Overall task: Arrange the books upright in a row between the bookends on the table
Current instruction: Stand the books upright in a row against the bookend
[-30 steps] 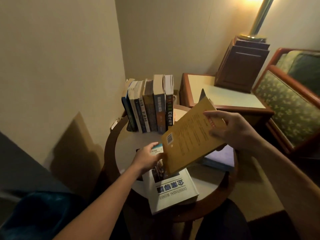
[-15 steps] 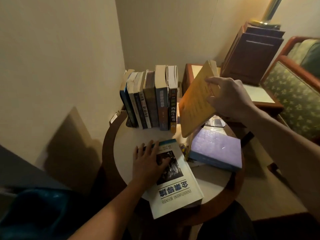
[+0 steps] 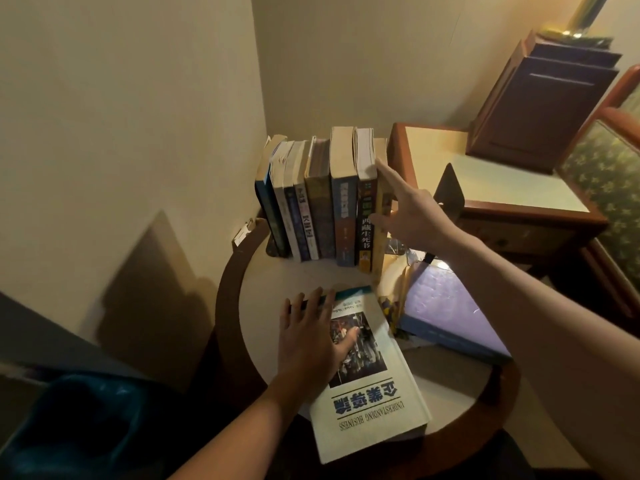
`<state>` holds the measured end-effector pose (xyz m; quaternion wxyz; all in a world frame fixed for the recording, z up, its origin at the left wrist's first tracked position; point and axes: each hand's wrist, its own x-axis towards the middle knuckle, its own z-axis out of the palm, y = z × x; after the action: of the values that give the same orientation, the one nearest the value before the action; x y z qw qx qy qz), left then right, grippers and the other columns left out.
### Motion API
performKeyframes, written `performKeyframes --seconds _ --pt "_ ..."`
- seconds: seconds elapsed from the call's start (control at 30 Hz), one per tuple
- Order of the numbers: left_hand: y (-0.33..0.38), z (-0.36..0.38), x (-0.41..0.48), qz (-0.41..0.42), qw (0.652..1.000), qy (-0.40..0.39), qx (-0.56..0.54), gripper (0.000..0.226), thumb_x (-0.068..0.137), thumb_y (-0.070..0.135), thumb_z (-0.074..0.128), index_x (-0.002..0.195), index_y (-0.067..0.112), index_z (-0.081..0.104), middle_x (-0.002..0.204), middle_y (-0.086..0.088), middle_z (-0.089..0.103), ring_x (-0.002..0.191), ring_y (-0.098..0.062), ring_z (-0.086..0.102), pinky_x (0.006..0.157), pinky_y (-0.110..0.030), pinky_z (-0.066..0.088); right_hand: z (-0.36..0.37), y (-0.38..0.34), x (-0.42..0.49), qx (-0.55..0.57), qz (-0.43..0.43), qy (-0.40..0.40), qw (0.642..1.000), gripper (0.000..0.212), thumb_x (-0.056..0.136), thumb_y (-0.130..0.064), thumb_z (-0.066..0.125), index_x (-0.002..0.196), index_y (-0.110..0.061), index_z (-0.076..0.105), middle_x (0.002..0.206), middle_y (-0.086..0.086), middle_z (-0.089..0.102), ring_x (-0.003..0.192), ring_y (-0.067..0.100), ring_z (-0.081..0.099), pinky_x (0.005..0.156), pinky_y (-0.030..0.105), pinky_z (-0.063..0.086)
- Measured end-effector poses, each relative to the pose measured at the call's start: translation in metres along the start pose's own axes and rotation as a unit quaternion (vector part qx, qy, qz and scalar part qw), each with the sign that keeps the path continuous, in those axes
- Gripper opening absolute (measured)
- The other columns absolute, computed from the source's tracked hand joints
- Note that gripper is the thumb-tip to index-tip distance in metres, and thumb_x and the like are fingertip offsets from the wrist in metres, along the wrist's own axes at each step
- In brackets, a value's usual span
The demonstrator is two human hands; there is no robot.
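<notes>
Several books (image 3: pixel 322 202) stand upright in a row at the back of the round table (image 3: pixel 263 306), starting from a dark bookend (image 3: pixel 273 249) at the left. A thin yellow book (image 3: pixel 378 251) stands at the row's right end. My right hand (image 3: pixel 412 216) presses it against the row with straight fingers, the thumb on its spine. The second black bookend (image 3: pixel 450 188) stands apart behind that hand. My left hand (image 3: pixel 311 337) rests flat on a white book (image 3: pixel 374 410) lying face up. A purple book (image 3: pixel 446 306) lies flat to its right.
A square side table (image 3: pixel 485 174) stands close behind on the right, carrying a dark wooden box (image 3: pixel 540 109) and a brass lamp pole (image 3: pixel 585 12). A green patterned armchair (image 3: pixel 609 161) is at the far right. Walls close in at the left and back. A blue object (image 3: pixel 69 427) sits at the lower left.
My right hand carried the yellow book from above the table up to the row and stood it at the right end. My left hand settled flat on the white book.
</notes>
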<state>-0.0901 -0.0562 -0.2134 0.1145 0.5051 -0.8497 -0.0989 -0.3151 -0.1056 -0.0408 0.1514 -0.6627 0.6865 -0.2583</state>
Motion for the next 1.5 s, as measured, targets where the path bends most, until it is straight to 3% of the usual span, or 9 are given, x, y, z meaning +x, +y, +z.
performKeyframes --seconds 0.07,0.23,0.8,0.97,1.07,1.17,1.27,1.37,1.5 --pt "0.000 0.001 0.000 0.000 1.000 0.001 -0.004 0.084 0.088 0.080 0.025 0.157 0.035 0.007 0.164 0.003 0.022 0.151 -0.028 0.015 0.124 -0.049 0.007 0.002 0.002 -0.003 0.004 -0.012 0.011 1.000 0.100 0.089 -0.013 0.073 0.161 -0.029 0.006 0.139 0.009 0.059 0.122 0.029 0.060 0.092 0.054 0.056" --pt "0.000 0.001 0.000 -0.004 1.000 -0.001 -0.007 0.085 0.087 0.081 0.026 0.157 0.035 0.008 0.164 0.003 0.022 0.151 -0.028 0.015 0.124 -0.050 0.006 0.005 0.008 0.002 -0.014 -0.038 0.033 0.999 0.110 0.082 -0.014 0.080 0.161 -0.024 0.004 0.140 0.012 0.059 0.120 0.034 0.062 0.093 0.062 0.053" --pt "0.000 -0.003 0.002 -0.006 1.000 0.000 -0.023 0.080 0.090 0.077 0.028 0.155 0.032 0.024 0.160 0.002 0.028 0.148 -0.029 0.020 0.124 -0.050 0.007 0.037 0.018 -0.023 -0.028 -0.010 0.109 0.994 0.111 0.083 -0.021 0.081 0.161 -0.014 0.002 0.139 0.021 0.056 0.119 0.038 0.058 0.098 0.049 0.046" --pt "0.000 -0.003 -0.001 -0.020 0.999 -0.008 -0.030 0.082 0.092 0.079 0.020 0.156 0.027 0.026 0.163 -0.005 0.025 0.152 -0.030 0.012 0.125 -0.048 0.001 0.065 0.030 -0.095 -0.067 -0.035 0.146 0.986 0.092 0.084 -0.018 0.078 0.159 -0.014 0.024 0.132 0.016 0.062 0.116 0.031 0.052 0.090 0.045 0.050" --pt "0.002 -0.002 -0.013 -0.092 0.993 0.010 -0.073 0.078 0.092 0.073 0.029 0.155 0.027 0.025 0.166 -0.005 0.014 0.153 -0.027 0.004 0.125 -0.047 0.006 0.084 0.031 -0.139 -0.073 -0.049 0.179 0.980 0.073 0.086 -0.010 0.075 0.151 -0.013 0.043 0.123 0.012 0.067 0.106 0.025 0.057 0.078 0.038 0.055" --pt "0.005 0.004 -0.035 -0.108 0.987 -0.004 -0.115 0.075 0.094 0.068 0.034 0.157 0.031 0.018 0.167 -0.005 -0.001 0.153 -0.027 -0.005 0.123 -0.049 0.018 0.104 0.031 -0.172 -0.056 0.000 0.143 0.988 0.059 0.091 -0.013 0.071 0.146 -0.017 0.049 0.121 0.008 0.069 0.104 0.021 0.059 0.080 0.029 0.051" --pt "0.009 0.006 -0.061 -0.105 0.981 -0.022 -0.162 0.074 0.097 0.063 0.038 0.159 0.032 0.012 0.167 -0.002 -0.013 0.154 -0.028 -0.002 0.122 -0.050 0.020 0.122 0.034 -0.197 -0.052 0.086 0.055 0.993 0.061 0.096 -0.031 0.062 0.152 -0.025 0.039 0.135 0.004 0.061 0.117 0.023 0.054 0.092 0.037 0.052" --pt "0.012 0.001 -0.090 -0.112 0.982 -0.023 -0.149 0.071 0.098 0.062 0.036 0.158 0.032 0.013 0.168 -0.001 -0.007 0.150 -0.033 0.019 0.113 -0.046 0.037 0.133 0.031 -0.213 -0.050 0.165 -0.016 0.985 0.070 0.096 -0.048 0.058 0.156 -0.028 0.029 0.147 0.005 0.051 0.125 0.028 0.050 0.100 0.043 0.048" --pt "0.021 0.000 -0.126 -0.132 0.977 -0.046 -0.159 0.073 0.098 0.063 0.033 0.159 0.036 0.003 0.168 -0.005 -0.002 0.150 -0.035 0.017 0.115 -0.045 0.034 0.138 0.019 -0.227 -0.098 0.186 -0.048 0.976 0.082 0.091 -0.067 0.051 0.159 -0.040 0.013 0.150 0.002 0.048 0.123 0.031 0.045 0.098 0.040 0.040"
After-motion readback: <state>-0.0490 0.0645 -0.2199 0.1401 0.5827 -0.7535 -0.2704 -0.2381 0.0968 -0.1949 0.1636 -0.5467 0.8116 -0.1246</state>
